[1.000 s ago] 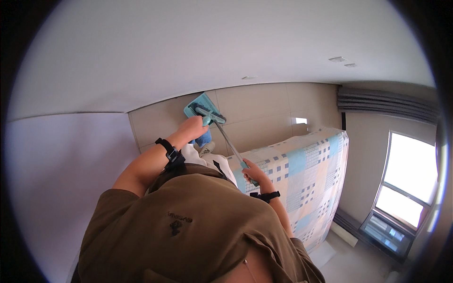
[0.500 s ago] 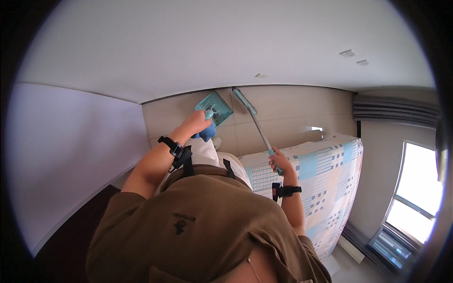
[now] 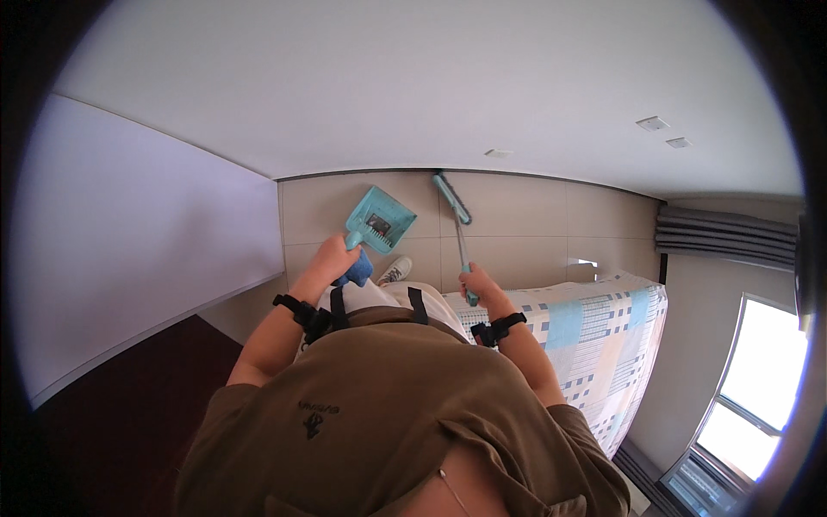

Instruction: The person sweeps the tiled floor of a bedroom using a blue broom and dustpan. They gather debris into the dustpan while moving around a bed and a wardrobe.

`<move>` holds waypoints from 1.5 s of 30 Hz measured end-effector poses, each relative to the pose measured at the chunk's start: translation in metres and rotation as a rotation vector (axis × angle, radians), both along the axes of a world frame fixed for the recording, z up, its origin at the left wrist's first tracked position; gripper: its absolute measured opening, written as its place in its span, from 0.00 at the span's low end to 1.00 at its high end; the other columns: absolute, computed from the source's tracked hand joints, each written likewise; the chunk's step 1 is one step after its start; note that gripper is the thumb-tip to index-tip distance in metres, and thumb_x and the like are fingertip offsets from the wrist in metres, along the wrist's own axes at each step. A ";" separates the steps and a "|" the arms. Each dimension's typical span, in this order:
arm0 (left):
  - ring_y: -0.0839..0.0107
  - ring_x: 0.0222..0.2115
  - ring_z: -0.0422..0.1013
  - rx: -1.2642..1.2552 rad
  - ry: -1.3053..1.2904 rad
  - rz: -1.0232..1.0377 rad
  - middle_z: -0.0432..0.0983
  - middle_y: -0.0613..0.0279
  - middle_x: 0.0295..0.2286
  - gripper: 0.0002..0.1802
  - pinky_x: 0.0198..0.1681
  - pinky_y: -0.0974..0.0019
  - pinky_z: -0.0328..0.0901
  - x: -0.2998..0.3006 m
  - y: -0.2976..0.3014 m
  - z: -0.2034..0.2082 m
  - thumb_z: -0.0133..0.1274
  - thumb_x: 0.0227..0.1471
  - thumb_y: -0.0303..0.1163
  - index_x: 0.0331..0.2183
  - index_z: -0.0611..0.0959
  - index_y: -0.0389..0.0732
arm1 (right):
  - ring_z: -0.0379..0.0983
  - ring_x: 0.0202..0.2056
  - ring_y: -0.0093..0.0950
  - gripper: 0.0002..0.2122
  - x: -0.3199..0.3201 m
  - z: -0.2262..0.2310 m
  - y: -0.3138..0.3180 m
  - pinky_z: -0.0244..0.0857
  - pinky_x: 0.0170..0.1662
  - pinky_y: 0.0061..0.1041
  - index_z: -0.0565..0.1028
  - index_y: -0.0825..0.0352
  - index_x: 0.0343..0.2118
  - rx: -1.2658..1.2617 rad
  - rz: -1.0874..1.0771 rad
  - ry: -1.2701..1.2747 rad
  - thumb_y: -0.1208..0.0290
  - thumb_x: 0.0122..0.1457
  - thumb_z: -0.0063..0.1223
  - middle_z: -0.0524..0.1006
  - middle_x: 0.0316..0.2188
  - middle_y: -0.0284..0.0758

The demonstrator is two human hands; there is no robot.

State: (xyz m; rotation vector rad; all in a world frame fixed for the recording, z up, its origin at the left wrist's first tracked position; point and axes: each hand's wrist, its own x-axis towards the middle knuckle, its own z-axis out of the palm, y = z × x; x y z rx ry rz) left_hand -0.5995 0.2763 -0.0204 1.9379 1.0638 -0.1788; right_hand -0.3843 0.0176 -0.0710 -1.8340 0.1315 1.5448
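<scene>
My left hand [image 3: 334,258] is closed round the handle of a teal dustpan [image 3: 392,209], whose pan spreads out ahead of the fist. A dark patch and a row of comb teeth show inside the pan. To the right, my right hand [image 3: 479,283] grips a long-handled broom [image 3: 462,241] near the top of its grip. The broom's teal head [image 3: 452,200] is down at the floor by the foot of the wall, to the right of the dustpan and apart from it. A blue cloth-like thing [image 3: 356,271] hangs just below my left hand.
A white wall [image 3: 413,95] runs along the far side. On the left stands a pale panel [image 3: 164,224]. A bed with a patterned cover [image 3: 594,336] borders the tiled floor [image 3: 517,207] on the right, near a grey curtain [image 3: 724,233]. My shoe [image 3: 396,270] is below the dustpan.
The dustpan has shifted slightly left and turned, showing more of its inside. My right hand has moved left and the broom handle is more upright. My shoe shows more now.
</scene>
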 end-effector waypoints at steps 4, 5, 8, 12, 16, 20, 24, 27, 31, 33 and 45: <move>0.51 0.20 0.68 0.009 -0.014 0.005 0.69 0.44 0.17 0.19 0.24 0.56 0.61 -0.002 -0.009 -0.013 0.51 0.39 0.40 0.23 0.74 0.30 | 0.62 0.13 0.26 0.28 -0.015 0.025 0.003 0.58 0.15 0.25 0.50 0.75 0.51 -0.013 0.205 0.034 0.77 0.45 0.41 0.65 0.15 0.36; 0.51 0.19 0.68 0.017 -0.019 -0.005 0.69 0.44 0.17 0.19 0.24 0.56 0.61 0.002 -0.008 -0.014 0.51 0.39 0.40 0.23 0.74 0.30 | 0.62 0.13 0.26 0.29 -0.015 0.034 0.004 0.58 0.16 0.25 0.49 0.75 0.52 -0.006 0.228 0.046 0.77 0.44 0.41 0.65 0.14 0.36; 0.46 0.26 0.67 -0.021 0.020 -0.032 0.71 0.41 0.22 0.18 0.29 0.54 0.62 0.008 -0.004 -0.012 0.50 0.39 0.39 0.26 0.75 0.32 | 0.62 0.14 0.25 0.29 -0.019 0.028 -0.008 0.58 0.16 0.25 0.50 0.75 0.52 0.039 0.351 0.030 0.77 0.44 0.42 0.66 0.14 0.35; 0.47 0.24 0.68 0.019 -0.008 -0.060 0.70 0.42 0.20 0.17 0.28 0.54 0.62 0.011 0.002 -0.011 0.50 0.39 0.39 0.26 0.75 0.33 | 0.63 0.14 0.24 0.27 -0.022 0.032 -0.024 0.57 0.15 0.24 0.55 0.71 0.51 0.084 0.430 -0.003 0.77 0.44 0.42 0.67 0.14 0.35; 0.49 0.22 0.68 -0.009 -0.033 -0.047 0.70 0.44 0.19 0.16 0.26 0.56 0.62 0.015 0.008 -0.009 0.51 0.38 0.38 0.24 0.75 0.32 | 0.61 0.12 0.20 0.30 0.002 0.048 -0.047 0.55 0.14 0.20 0.52 0.61 0.55 0.031 0.300 0.068 0.77 0.45 0.44 0.65 0.14 0.31; 0.52 0.23 0.69 -0.042 0.065 -0.093 0.71 0.46 0.20 0.17 0.27 0.57 0.62 0.011 0.016 -0.005 0.51 0.38 0.38 0.26 0.75 0.32 | 0.61 0.11 0.22 0.29 0.018 0.063 -0.063 0.55 0.12 0.22 0.54 0.63 0.54 -0.034 0.168 0.058 0.78 0.44 0.43 0.66 0.13 0.33; 0.48 0.25 0.68 -0.037 0.058 -0.122 0.71 0.43 0.21 0.17 0.28 0.55 0.62 -0.009 0.020 -0.005 0.50 0.38 0.38 0.27 0.75 0.32 | 0.61 0.11 0.22 0.29 0.022 0.064 -0.070 0.54 0.12 0.22 0.52 0.64 0.54 -0.045 0.038 0.034 0.78 0.45 0.42 0.65 0.12 0.33; 0.48 0.25 0.68 -0.082 0.082 -0.099 0.70 0.42 0.21 0.17 0.28 0.55 0.62 -0.018 0.025 -0.002 0.50 0.39 0.39 0.27 0.75 0.32 | 0.60 0.12 0.22 0.29 0.025 0.049 -0.067 0.55 0.12 0.22 0.51 0.65 0.54 -0.038 -0.025 -0.004 0.78 0.45 0.42 0.64 0.12 0.33; 0.49 0.25 0.68 -0.092 0.087 -0.100 0.70 0.42 0.21 0.18 0.28 0.56 0.61 -0.030 0.025 0.010 0.49 0.39 0.39 0.26 0.75 0.31 | 0.61 0.13 0.22 0.29 0.028 0.025 -0.052 0.56 0.13 0.23 0.50 0.67 0.54 -0.012 -0.066 0.017 0.78 0.46 0.42 0.65 0.14 0.34; 0.49 0.25 0.68 -0.076 0.112 -0.105 0.70 0.42 0.21 0.18 0.28 0.56 0.61 -0.029 0.022 0.015 0.49 0.40 0.39 0.26 0.75 0.31 | 0.62 0.13 0.23 0.29 0.022 0.014 -0.043 0.56 0.13 0.23 0.50 0.68 0.54 -0.010 -0.077 0.022 0.77 0.46 0.41 0.65 0.14 0.34; 0.47 0.27 0.68 -0.025 0.101 -0.066 0.71 0.41 0.24 0.19 0.30 0.55 0.62 -0.032 0.024 0.002 0.49 0.40 0.40 0.27 0.74 0.31 | 0.60 0.11 0.21 0.30 -0.003 0.062 0.005 0.55 0.12 0.21 0.51 0.63 0.55 -0.061 0.390 0.110 0.76 0.45 0.42 0.64 0.12 0.32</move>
